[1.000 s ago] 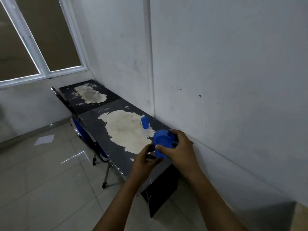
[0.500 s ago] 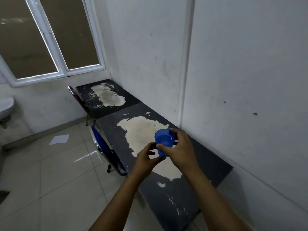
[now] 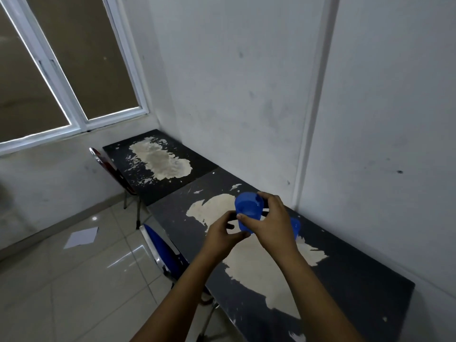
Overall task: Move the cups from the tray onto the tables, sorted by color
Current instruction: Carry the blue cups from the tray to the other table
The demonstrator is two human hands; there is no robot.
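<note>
Cups are what I am sorting, and a blue cup (image 3: 248, 211) is in my grip right now, held in the air above the near surface (image 3: 357, 280), a long black top with big pale patches where the coating has worn off. My right hand (image 3: 271, 223) wraps the cup from its three o'clock side, thumb on the near wall and fingers curled over the far rim. The cup stands close to upright, its long axis tipped slightly, its open mouth up and facing me a little. My left hand (image 3: 222, 234) sits just beside the cup's base at about seven o'clock, thumb and forefinger drawn together near the bottom edge; whether they pinch the cup itself or only touch it, I cannot tell.

A second blue cup (image 3: 295, 227) peeks out from behind my right wrist at three o'clock, apparently standing on the same surface, mostly hidden. A far surface (image 3: 197, 159) continues at eleven o'clock toward the window (image 3: 61, 70), with a red chair (image 3: 111, 169) beside it and a blue chair (image 3: 160, 245) tucked under the near one. A sheet of paper (image 3: 81, 236) lies on the floor at nine o'clock. No tray is in view.

My judgement: the surface lies straight below the cup, so the right hand, the one carrying it, only needs to lower it, landing beside the other blue cup.
</note>
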